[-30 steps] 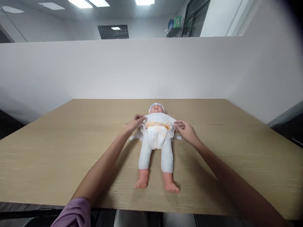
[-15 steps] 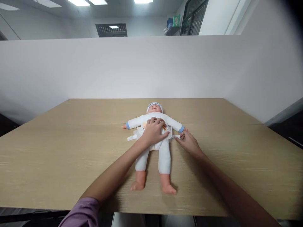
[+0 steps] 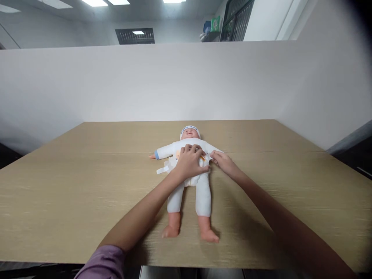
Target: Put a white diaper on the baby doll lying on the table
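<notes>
A baby doll point(image 3: 203, 193) in a white suit and cap lies on its back on the wooden table point(image 3: 87, 182), feet toward me. It wears a white diaper point(image 3: 195, 179) with an orange-patterned waistband. My left hand point(image 3: 190, 162) rests palm down on the doll's belly, fingers curled over the diaper front. My right hand point(image 3: 222, 161) is at the doll's right side with fingers pinched together on the diaper's side tab, covering the doll's arm there. A loose white diaper tab point(image 3: 162, 169) sticks out on the other side.
A white partition wall point(image 3: 145, 81) stands along the table's far edge and right side. The table's near edge runs just below the doll's feet. A shelf with packages point(image 3: 213, 27) shows beyond the partition.
My left hand came off the doll's shoulder and settled on its belly. My right hand drew out to the side tab, then came back in against the diaper's waist.
</notes>
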Demonstrator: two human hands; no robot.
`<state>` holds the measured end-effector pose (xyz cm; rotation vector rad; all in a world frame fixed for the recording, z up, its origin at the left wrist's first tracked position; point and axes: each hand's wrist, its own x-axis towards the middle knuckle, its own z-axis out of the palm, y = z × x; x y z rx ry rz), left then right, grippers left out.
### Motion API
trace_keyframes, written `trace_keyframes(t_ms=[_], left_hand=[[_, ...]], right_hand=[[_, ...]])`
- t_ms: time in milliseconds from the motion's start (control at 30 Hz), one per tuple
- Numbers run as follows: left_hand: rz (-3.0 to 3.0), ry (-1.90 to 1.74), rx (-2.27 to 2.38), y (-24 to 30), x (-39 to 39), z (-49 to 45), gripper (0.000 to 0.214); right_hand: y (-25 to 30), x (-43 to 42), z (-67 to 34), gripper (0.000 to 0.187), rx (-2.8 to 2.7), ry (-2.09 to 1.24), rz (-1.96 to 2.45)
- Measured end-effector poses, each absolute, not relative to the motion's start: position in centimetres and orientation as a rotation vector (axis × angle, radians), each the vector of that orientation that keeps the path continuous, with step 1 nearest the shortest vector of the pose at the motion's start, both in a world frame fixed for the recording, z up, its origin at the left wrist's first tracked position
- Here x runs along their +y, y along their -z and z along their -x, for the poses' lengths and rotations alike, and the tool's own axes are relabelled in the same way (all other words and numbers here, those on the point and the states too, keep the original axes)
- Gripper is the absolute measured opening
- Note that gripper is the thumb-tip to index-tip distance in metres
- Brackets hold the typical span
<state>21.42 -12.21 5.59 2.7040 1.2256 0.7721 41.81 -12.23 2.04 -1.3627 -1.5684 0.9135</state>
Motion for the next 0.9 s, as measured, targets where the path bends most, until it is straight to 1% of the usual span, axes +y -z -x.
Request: trace_keyframes(t_ms=[100,200,300,400,467,533,600,700,767,900], left_hand=[[-2.653,-0.777,1.233,-5.7,-12.1,-21.3,0.051],[-2.536,-0.692,1.073,-7.0,-11.4,-19.8,0.059],[-2.391,-0.602,0.830,-8.5,-10.1,-17.0,0.070],[-2.404,-0.677,0.773,-8.7,-9.1,-14.7,0.061],[-2.443,-0.727,0.794,-7.8,-8.8,-14.0,0.054],[-2.431,-0.760,0.821,-6.6,-8.8,-14.1,0.052],[-2.390,-0.808,0.852,-5.5,-8.9,-14.6,0.053],[-2.345,-0.896,0.857,-4.5,-9.3,-15.3,0.052],[-2.286,-0.968,0.841,-4.2,-9.7,-15.5,0.047],[-2.012,-1.115,0.880,-3.3,-11.0,-13.9,0.045]], right_hand=[[-2.3,-11.3,-39.5,0.033,-1.605,-0.940,1.314],[-2.2,-11.7,-38.0,0.031,-1.590,-0.928,1.283],[-2.1,-13.6,-37.3,0.030,-1.591,-0.697,1.262],[-2.1,-16.4,-37.1,0.028,-1.724,-0.359,1.190],[-2.1,-17.8,-37.0,0.038,-1.854,-0.264,1.124],[-1.8,-18.4,-37.1,0.050,-1.961,-0.261,1.083],[-1.5,-18.4,-37.4,0.055,-2.009,-0.282,1.063],[-1.1,-17.7,-38.0,0.054,-2.016,-0.302,1.039],[-1.0,-17.3,-38.4,0.053,-2.015,-0.309,1.015],[-0.9,-17.3,-38.7,0.053,-2.024,-0.298,1.012]])
